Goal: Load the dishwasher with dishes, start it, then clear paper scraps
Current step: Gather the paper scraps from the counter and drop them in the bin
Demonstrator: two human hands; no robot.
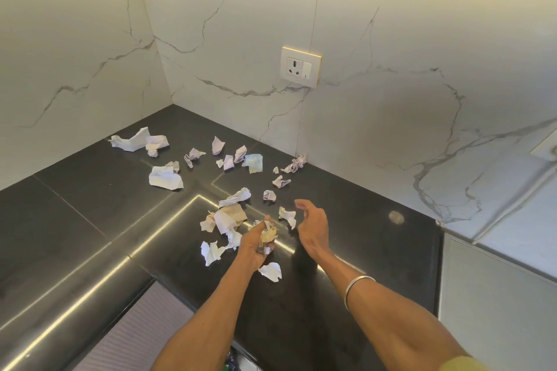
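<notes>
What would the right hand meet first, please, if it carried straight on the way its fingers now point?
Probably the small crumpled white paper scrap just left of the right hand, whose relaxed fingers curl that way above the black stone countertop; depth is uncertain.

Silver bangle (358, 291), yellow sleeve (464, 364), bare forearms

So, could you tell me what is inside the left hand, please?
The left hand grips a wad of crumpled paper scraps; how many pieces is hidden by the fingers.

The left hand (256, 245) hides most of its crumpled scrap (268, 235).
</notes>
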